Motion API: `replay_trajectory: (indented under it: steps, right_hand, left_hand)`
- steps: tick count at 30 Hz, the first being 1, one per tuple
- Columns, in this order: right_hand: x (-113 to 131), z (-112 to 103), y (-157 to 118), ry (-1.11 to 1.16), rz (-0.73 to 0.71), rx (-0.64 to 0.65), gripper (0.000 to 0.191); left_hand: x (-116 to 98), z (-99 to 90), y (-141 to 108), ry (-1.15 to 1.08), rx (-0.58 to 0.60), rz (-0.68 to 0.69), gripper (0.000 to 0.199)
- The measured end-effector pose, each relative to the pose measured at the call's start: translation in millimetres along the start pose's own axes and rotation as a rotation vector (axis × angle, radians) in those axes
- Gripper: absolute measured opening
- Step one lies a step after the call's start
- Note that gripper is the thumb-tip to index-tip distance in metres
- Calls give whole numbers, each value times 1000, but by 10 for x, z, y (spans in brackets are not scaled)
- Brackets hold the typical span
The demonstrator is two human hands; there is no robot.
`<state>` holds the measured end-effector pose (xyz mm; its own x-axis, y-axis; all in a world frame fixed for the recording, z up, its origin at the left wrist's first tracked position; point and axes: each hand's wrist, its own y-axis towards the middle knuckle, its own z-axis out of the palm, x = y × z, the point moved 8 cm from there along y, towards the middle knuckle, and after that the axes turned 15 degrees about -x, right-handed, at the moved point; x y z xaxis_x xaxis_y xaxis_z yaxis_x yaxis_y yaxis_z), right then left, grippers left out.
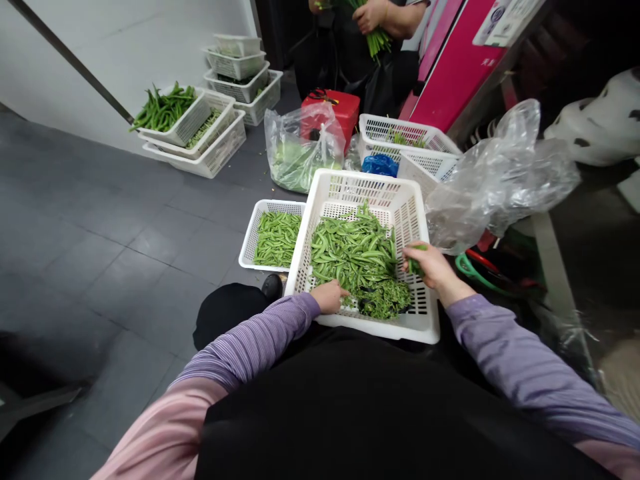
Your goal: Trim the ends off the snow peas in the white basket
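Pea pods (353, 250) fill the far and middle part of the big white plastic basket (423, 220) on my feed, lying heaped with their long axes crossing every which way, with no shared direction. A darker clump of leafy green trimmings (384, 300) sits against the pile's near side. The right hand (431, 265) is closed in a pinch on a single pod (415, 267) over the basket's right side. That pod's long axis runs roughly up and down in the frame, though the fingers hide much of it. The left hand (329, 297) lies open at the basket's near left corner, beside the pile, and I can see nothing in it. Just left of the big basket, a smaller white basket (250, 243) holds more pods (277, 239), packed flat. A crumpled clear plastic bag (500, 180) hangs over the right rim. Farther up the view, a co-worker's hands (370, 17) grip a bunch of green stalks (376, 41), past a red box (330, 113) and stacked baskets holding green beans (165, 108).
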<state>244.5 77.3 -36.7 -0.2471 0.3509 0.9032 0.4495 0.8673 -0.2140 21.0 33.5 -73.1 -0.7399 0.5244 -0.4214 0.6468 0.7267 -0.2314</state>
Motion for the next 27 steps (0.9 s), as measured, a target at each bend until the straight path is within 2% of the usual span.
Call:
replay_trajectory:
  steps: [3, 4, 6, 7, 11, 15, 18, 20, 22, 24, 27]
  right_hand:
    - [-24, 503, -194, -792, -389, 215, 17]
    - [-68, 697, -296, -987, -511, 288, 17]
    - [-170, 983, -453, -1198, -650, 372, 19]
    - [-211, 1066, -493, -1235, -671, 384, 21]
    - [-302, 1140, -475, -1262, -662, 367, 26]
    - [-322, 1101, -365, -1273, -644, 382, 20]
    - [-255, 982, -255, -1257, -633, 344, 19]
    - [-140, 808, -169, -1155, -602, 247, 24]
    - [24, 597, -123, -959, -572, 123, 27]
    - [212, 449, -182, -748, -608, 53, 28]
    - [441, 484, -476, -645, -787, 113, 26]
  left_hand:
    - [-50, 53, -1, -11, 33, 66, 40]
    - [-62, 75, -4, -7, 54, 77, 39]
    - [-74, 109, -13, 0, 90, 86, 37]
    - [-73, 114, -16, 0, 95, 82, 37]
    - [-67, 85, -25, -6, 59, 69, 35]
    - [-94, 56, -32, -21, 44, 77, 32]
    - [-105, 9, -19, -62, 4, 73, 30]
    - [-95, -58, 8, -130, -69, 43, 27]
    - [-72, -130, 44, -279, -143, -36, 24]
    - [-52, -170, 75, -514, -176, -160, 24]
    - [-94, -236, 98, -865, -211, -301, 24]
